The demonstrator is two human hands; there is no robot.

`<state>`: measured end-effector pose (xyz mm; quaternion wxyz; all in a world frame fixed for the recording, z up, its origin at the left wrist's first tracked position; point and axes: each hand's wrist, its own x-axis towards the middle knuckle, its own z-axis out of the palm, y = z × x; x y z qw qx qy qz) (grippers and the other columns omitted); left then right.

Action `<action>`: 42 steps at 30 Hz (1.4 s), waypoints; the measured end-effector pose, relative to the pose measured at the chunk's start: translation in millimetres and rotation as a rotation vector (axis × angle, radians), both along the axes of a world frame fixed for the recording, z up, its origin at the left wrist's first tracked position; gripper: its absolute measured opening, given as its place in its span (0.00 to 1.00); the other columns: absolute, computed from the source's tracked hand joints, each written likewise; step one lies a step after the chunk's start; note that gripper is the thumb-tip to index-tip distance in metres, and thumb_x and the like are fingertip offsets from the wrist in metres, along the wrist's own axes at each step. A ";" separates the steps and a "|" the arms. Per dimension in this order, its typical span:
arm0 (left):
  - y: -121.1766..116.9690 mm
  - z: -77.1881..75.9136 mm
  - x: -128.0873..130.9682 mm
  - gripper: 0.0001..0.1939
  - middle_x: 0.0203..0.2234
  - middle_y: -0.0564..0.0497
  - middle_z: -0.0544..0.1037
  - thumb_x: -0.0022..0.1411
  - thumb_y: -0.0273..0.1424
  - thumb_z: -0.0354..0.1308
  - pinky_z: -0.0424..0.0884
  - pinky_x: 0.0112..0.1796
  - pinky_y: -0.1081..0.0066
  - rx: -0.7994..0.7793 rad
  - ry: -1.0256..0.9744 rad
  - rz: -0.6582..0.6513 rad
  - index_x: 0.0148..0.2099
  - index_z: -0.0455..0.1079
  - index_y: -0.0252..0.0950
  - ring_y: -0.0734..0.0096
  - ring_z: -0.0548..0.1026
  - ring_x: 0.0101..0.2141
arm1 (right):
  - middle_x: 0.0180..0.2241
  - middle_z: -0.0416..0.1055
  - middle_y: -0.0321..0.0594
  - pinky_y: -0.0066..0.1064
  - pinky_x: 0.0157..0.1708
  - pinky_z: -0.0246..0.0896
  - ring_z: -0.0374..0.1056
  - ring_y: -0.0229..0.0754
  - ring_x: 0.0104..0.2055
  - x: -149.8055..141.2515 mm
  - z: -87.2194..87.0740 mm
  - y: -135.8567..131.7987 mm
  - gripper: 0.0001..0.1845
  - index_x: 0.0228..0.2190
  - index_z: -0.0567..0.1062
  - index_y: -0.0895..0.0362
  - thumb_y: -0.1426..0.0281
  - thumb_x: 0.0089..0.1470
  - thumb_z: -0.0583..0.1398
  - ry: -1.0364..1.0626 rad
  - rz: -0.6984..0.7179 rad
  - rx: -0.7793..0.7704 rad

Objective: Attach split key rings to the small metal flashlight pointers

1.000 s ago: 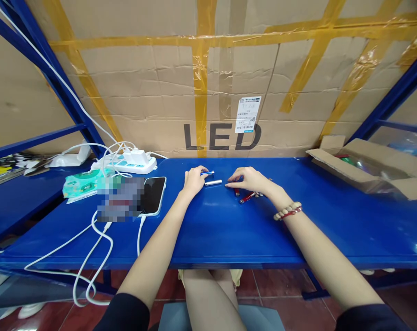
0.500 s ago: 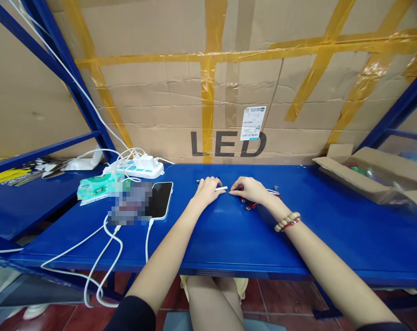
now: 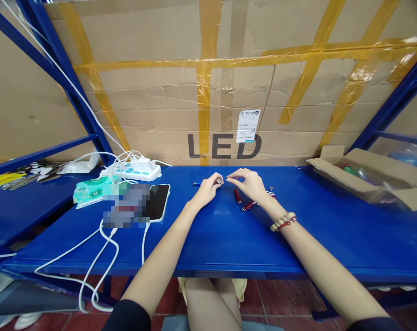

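Observation:
Above the blue table [image 3: 222,243], my left hand [image 3: 208,189] pinches a slim silver tube [image 3: 220,182]; mostly its end shows between thumb and forefinger. Just right of it, my right hand [image 3: 249,185] has thumb and forefinger drawn together, their tips a small gap from the tube. Whatever they hold, if anything, is too small to make out. Beneath my right hand lie a short red piece [image 3: 237,196] and a red-and-silver piece [image 3: 249,206]. A small metal bit [image 3: 271,188] sits beyond my right wrist. A blue stick-like piece [image 3: 197,184] lies beside my left hand.
On the left are a phone [image 3: 159,202] with a white cable [image 3: 144,243], a green-and-white packet [image 3: 87,192] and a white power strip [image 3: 148,174]. An open cardboard box [image 3: 363,184] stands at right. A large taped carton [image 3: 153,101] walls the back.
My left hand has turned, so the tube now shows nearly end-on rather than lengthwise. My right hand has risen slightly, uncovering more of the red pieces. The view has shifted a little.

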<state>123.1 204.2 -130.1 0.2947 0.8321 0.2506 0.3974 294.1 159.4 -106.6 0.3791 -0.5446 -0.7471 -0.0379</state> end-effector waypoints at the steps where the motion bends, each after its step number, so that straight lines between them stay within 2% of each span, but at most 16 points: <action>1: 0.2 0.2 0.2 0.05 0.32 0.51 0.71 0.59 0.21 0.47 0.64 0.40 0.76 0.005 -0.030 -0.005 0.37 0.61 0.32 0.76 0.71 0.36 | 0.32 0.71 0.32 0.26 0.35 0.56 0.64 0.35 0.34 -0.1 0.7 -0.2 0.08 0.30 0.76 0.53 0.63 0.51 0.59 0.037 0.010 0.041; 6: 0.4 2.5 1.2 0.07 0.35 0.51 0.73 0.57 0.22 0.50 0.66 0.41 0.76 -0.011 -0.127 0.058 0.39 0.65 0.33 0.76 0.72 0.36 | 0.30 0.71 0.33 0.26 0.33 0.58 0.64 0.34 0.31 -1.3 1.0 -0.1 0.10 0.31 0.76 0.55 0.63 0.52 0.58 0.094 0.063 0.170; 11: -3.2 7.5 2.2 0.07 0.32 0.52 0.74 0.54 0.20 0.54 0.66 0.38 0.77 0.038 -0.045 0.137 0.36 0.70 0.32 0.76 0.72 0.34 | 0.30 0.71 0.34 0.26 0.33 0.59 0.65 0.34 0.33 -5.7 0.5 0.3 0.08 0.30 0.76 0.56 0.65 0.50 0.60 0.174 0.175 0.228; 17: -7.8 12.6 2.9 0.11 0.35 0.51 0.75 0.53 0.20 0.56 0.66 0.42 0.76 0.054 0.010 0.158 0.40 0.72 0.32 0.75 0.72 0.36 | 0.30 0.71 0.34 0.27 0.35 0.60 0.65 0.34 0.33 -6.2 -4.6 3.1 0.06 0.28 0.76 0.56 0.67 0.51 0.60 0.080 0.241 0.242; 22: -6.6 9.5 4.0 0.13 0.39 0.50 0.74 0.54 0.21 0.55 0.66 0.43 0.74 0.083 0.018 0.124 0.43 0.72 0.33 0.72 0.72 0.39 | 0.33 0.71 0.34 0.27 0.35 0.60 0.65 0.35 0.35 -6.2 -7.9 3.4 0.07 0.31 0.76 0.55 0.68 0.53 0.58 -0.015 0.232 0.248; 26: -4.9 7.0 4.4 0.18 0.39 0.48 0.74 0.53 0.23 0.57 0.67 0.44 0.72 0.031 0.020 0.178 0.49 0.69 0.32 0.70 0.73 0.40 | 0.35 0.71 0.34 0.27 0.36 0.60 0.64 0.36 0.38 -7.0 -5.2 1.4 0.09 0.30 0.77 0.54 0.65 0.53 0.57 -0.096 0.224 0.201; 29: -5.0 7.6 4.4 0.19 0.36 0.49 0.75 0.52 0.23 0.58 0.67 0.44 0.73 -0.007 0.003 0.175 0.48 0.69 0.32 0.71 0.73 0.38 | 0.36 0.70 0.35 0.25 0.33 0.59 0.65 0.36 0.38 -5.6 0.0 -1.2 0.11 0.30 0.76 0.54 0.63 0.54 0.56 -0.028 0.168 0.161; 32: -6.4 10.1 4.9 0.17 0.33 0.50 0.76 0.50 0.23 0.60 0.67 0.44 0.73 -0.032 -0.019 0.174 0.44 0.71 0.32 0.73 0.74 0.35 | 0.34 0.70 0.37 0.24 0.28 0.57 0.65 0.35 0.35 -0.7 7.4 -4.3 0.14 0.32 0.76 0.56 0.62 0.56 0.54 0.060 0.018 0.194; 37: -8.0 13.8 5.0 0.10 0.33 0.51 0.76 0.50 0.24 0.60 0.66 0.44 0.70 -0.002 0.020 0.193 0.37 0.74 0.34 0.71 0.73 0.37 | 0.31 0.71 0.38 0.26 0.26 0.54 0.65 0.35 0.30 10.7 17.9 -8.1 0.15 0.29 0.76 0.57 0.62 0.56 0.53 0.075 -0.225 0.238; 42: -8.1 12.2 4.1 0.08 0.33 0.51 0.76 0.50 0.24 0.60 0.66 0.43 0.70 0.081 0.008 0.194 0.35 0.74 0.35 0.71 0.73 0.36 | 0.31 0.71 0.36 0.26 0.26 0.53 0.64 0.34 0.30 16.8 19.6 -7.9 0.14 0.30 0.76 0.56 0.63 0.54 0.54 0.079 -0.270 0.223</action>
